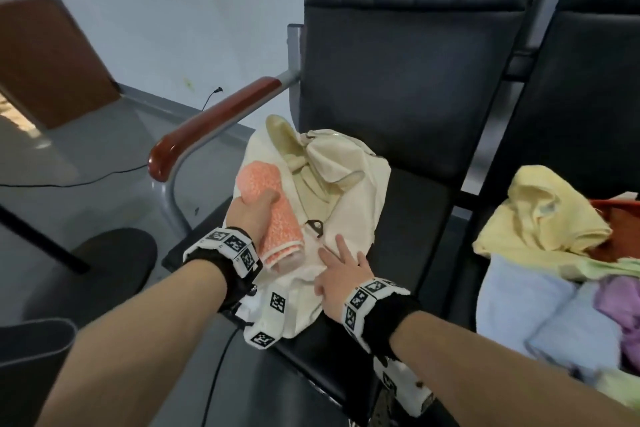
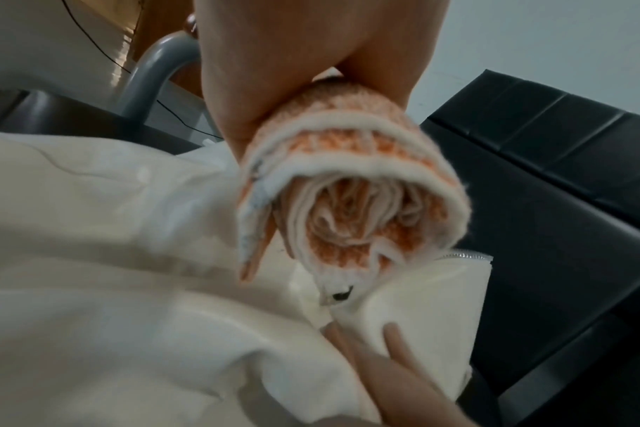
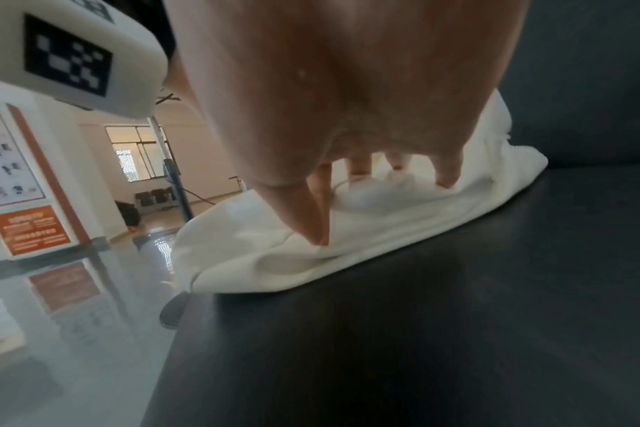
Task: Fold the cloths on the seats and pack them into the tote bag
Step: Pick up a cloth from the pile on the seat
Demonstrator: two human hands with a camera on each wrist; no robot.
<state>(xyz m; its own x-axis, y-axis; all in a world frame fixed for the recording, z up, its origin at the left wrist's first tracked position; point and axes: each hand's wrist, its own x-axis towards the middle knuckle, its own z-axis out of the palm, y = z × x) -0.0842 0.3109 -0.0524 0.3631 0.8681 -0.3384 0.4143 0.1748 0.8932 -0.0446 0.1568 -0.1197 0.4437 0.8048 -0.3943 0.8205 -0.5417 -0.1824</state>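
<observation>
Head view: the left hand [image 1: 250,215] grips a rolled orange-and-white knitted cloth [image 1: 273,215], fingers and thumb curled round its middle. The roll lies directly above the cream canvas tote bag [image 1: 349,191], which rests flat on the black padded seat [image 1: 412,218]. The right hand [image 1: 341,274] lies just beside the near end of the roll, fingers straight and spread, pressing the bag fabric down; it holds nothing. A black zip pull [image 1: 314,226] sits between the two hands, just ahead of the right fingertips.

The left wrist view shows the roll's open end with its spiral layers, and a silver zip edge [image 2: 464,255] touching the roll's lower side. The right wrist view shows the right fingertips [image 3: 446,180] planted on the cream fabric.

Step in hand, as judged: packing. One cloth is folded and rolled, and is presented at the bag's mouth. Whether the mouth is open wide enough cannot be determined.

Well to the right of the right hand, a heap of loose cloths [image 1: 554,253], yellow, pale blue, purple and green, remains unfolded on the adjacent seat.

Next move calls for: the right hand to pinch and lift the upper zip edge, opening a gap; the left hand then feeds the roll in endwise, keeping its grip firm so the layers do not unwind.
</observation>
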